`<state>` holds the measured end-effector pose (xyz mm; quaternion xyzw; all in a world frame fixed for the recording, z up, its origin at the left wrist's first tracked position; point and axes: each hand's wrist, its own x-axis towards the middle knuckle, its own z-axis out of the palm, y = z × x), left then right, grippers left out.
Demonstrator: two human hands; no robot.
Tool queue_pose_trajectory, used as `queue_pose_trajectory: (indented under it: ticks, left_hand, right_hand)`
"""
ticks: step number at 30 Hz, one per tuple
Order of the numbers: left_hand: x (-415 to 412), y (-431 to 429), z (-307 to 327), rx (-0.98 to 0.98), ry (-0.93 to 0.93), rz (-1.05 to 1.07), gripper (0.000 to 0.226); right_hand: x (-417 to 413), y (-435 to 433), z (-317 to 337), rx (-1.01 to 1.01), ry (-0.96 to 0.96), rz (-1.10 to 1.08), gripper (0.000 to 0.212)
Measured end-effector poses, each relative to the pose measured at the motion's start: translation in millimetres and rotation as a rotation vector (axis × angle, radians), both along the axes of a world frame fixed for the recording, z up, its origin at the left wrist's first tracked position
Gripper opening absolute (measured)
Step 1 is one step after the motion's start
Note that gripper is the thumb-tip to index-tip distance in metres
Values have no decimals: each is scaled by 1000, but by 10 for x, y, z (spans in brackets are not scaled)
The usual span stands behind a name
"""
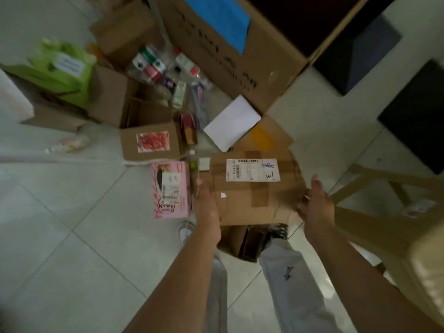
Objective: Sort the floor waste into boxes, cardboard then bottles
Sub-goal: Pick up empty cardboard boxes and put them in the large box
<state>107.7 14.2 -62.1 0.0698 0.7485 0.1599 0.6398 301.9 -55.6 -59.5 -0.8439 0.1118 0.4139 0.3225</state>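
Note:
A taped brown cardboard box (254, 193) with a white shipping label lies in front of me, above my legs. My left hand (206, 207) grips its left edge. My right hand (316, 203) is at its right edge with fingers spread, touching or just off the cardboard. Left of it lies a pink carton (171, 189). Beyond are a small brown box with a red sticker (150, 143) and a heap of plastic bottles (168, 73) on the tiles. A big open cardboard box (252, 56) stands at the top.
A green box (60, 70) and open brown cartons (113, 94) sit at the left. A white sheet (231, 122) and an orange-marked flat cardboard (264, 135) lie behind the held box. Another open cardboard box (384, 212) is at my right. Dark furniture (418, 116) fills the upper right.

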Motion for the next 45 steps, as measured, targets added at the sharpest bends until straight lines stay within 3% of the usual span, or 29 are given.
queue_pose_trajectory:
  ticks: [4, 7, 9, 12, 15, 17, 19, 26, 33, 36, 40, 42, 45]
  left_hand:
    - [-49, 557, 674, 15, -144, 7, 39]
    - [-144, 907, 1155, 135, -241, -68, 23]
    - [-289, 1124, 1399, 231, -292, -135, 22]
    - [-591, 1375, 1599, 314, -253, -225, 25]
    - [-818, 1519, 1652, 407, -166, -318, 36]
    - [-805, 1620, 1750, 454, -112, -297, 25]
    - [-739, 1729, 1808, 494, -97, -260, 30]
    - [-491, 2231, 2186, 861, 39, -244, 77]
    - [787, 3243, 2780, 823, 274, -300, 54]
    - [1330, 3756, 2674, 832, 226, -281, 55]
    - [1642, 4286, 2235, 807, 331, -295, 79]
    - [2001, 4257, 2232, 785, 264, -234, 69]
    - [2430, 4179, 1964, 698, 225, -454, 59]
  right_hand:
    - [-18, 433, 842, 137, -95, -93, 22]
    - [-63, 599, 1328, 288, 1, -185, 33]
    - [-85, 705, 1609, 384, 54, -197, 40]
    - [-105, 862, 1906, 372, 111, -193, 23]
    - [-145, 1085, 2046, 236, 206, -34, 55]
    - [-196, 1272, 2100, 199, 207, 83, 62]
    - [-229, 1437, 2107, 227, 169, 235, 70]
    - [202, 2015, 2087, 585, 264, 551, 110]
    - [1259, 2901, 2246, 835, 98, 743, 110]
    - [1700, 3209, 2171, 784, -12, 794, 99]
    - [2043, 3419, 1854, 547, -59, 986, 47]
    - [2083, 3414, 1633, 464, -114, 1040, 17]
    - [2110, 3397, 1311, 375, -244, 973, 13]
